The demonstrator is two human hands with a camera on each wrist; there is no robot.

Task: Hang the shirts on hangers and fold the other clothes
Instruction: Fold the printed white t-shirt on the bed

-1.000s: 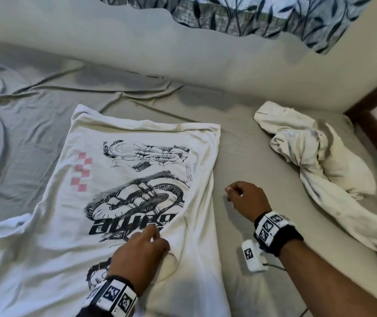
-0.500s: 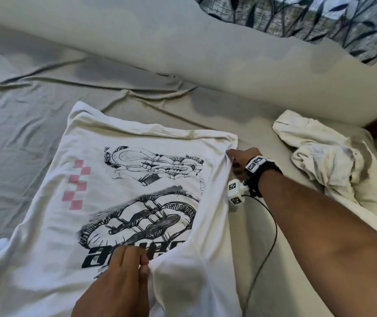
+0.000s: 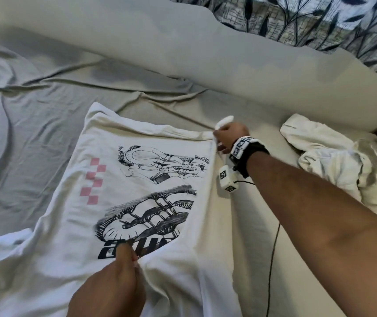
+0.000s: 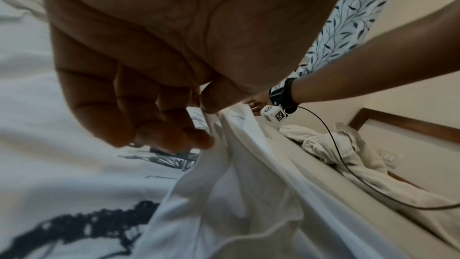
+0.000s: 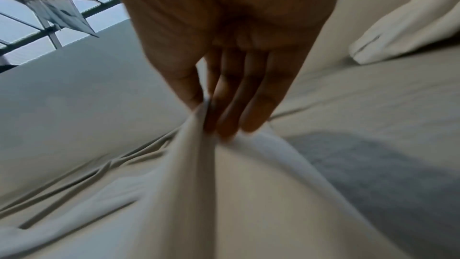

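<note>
A white printed T-shirt (image 3: 137, 191) is laid flat on the bed sheet (image 3: 34, 133), print side up, its long axis running from the near edge of the scene to the far side, tilted slightly rightward. The far right corner of the shirt is pinched by the right hand (image 3: 227, 137); in the right wrist view the fabric is seen gathered between thumb and fingertips (image 5: 199, 103) and lifted off the sheet. A fold of cloth at the near middle of the shirt, just below the black lettering, is pinched by the left hand (image 3: 112, 284); in the left wrist view the fingers (image 4: 174, 137) are curled round a raised ridge of fabric. Both grip points thus lie along the right-hand portion of the shirt, so a lengthwise fold toward the left is judged the likely next move; the right arm is stretched farther out, the left hand is kept close to the body. No hanger is seen in any view. A crumpled white garment (image 3: 334, 165) is left on the sheet to the right, apart from the shirt. The sheet is grey and creased, especially at far left. A plain wall (image 3: 183, 53) is seen beyond the bed, with a leaf-patterned curtain (image 3: 308, 17) above it at far right.
</note>
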